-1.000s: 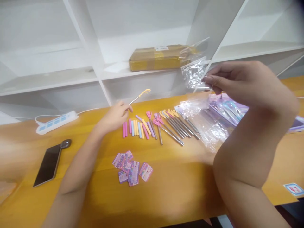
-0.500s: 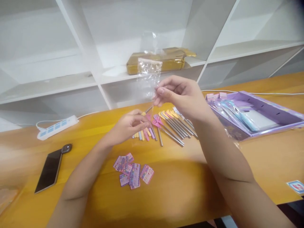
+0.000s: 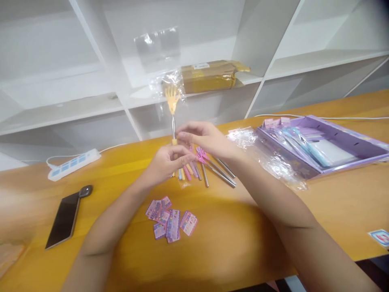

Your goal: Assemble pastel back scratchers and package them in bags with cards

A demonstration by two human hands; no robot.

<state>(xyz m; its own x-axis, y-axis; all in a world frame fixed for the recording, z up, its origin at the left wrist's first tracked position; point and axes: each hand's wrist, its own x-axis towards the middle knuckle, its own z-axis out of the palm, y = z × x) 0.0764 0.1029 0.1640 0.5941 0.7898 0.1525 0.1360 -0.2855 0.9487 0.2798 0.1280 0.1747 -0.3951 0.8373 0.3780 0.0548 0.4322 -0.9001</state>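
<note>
My left hand (image 3: 170, 162) is closed round the yellow handle of a back scratcher (image 3: 172, 101), which stands upright with its yellow hand-shaped head on top. A clear plastic bag (image 3: 161, 50) surrounds the head and rises above it. Beside the rod, my right hand (image 3: 203, 138) has its fingers curled at the bag's lower part; the fingertips are partly hidden. Below and right of my hands lie pink scratchers (image 3: 217, 170) with metal rods and several coloured handles (image 3: 187, 172). Small printed cards (image 3: 172, 225) lie in a loose pile nearer to me.
A purple box (image 3: 316, 172) holding wrapped items stands at the right, with clear bags (image 3: 273, 160) beside it. At the left are a power strip (image 3: 74, 163), a phone (image 3: 63, 219) and a black object (image 3: 85, 190). A taped carton (image 3: 209, 77) sits on the shelf behind.
The yellow scratcher head is now raised upright inside the bag. My right hand has moved left and down, towards my left hand. The bag has shifted left.
</note>
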